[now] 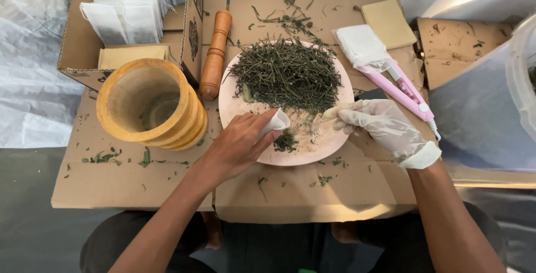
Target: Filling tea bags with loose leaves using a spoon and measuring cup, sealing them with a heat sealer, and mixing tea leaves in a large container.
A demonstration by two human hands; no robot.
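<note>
A pale pink plate [231, 103] lies on flattened cardboard and carries a heap of dried green herb stems [286, 73]. My bare left hand [241, 142] holds a small white paper bag [276, 122] over the plate's near edge, its mouth beside a little pile of crushed herb [286, 142]. My right hand [379, 123], in a thin clear glove, rests at the plate's right rim with its fingertips pinched towards the bag; what they pinch is too small to tell.
A wooden mortar [149, 104] stands left of the plate, its pestle [215, 54] behind. A cardboard box [75, 44] of white bags sits at back left. A pink handheld sealer [405, 86], a stack of white bags [360, 44] and a tan pad [388, 23] lie at the right.
</note>
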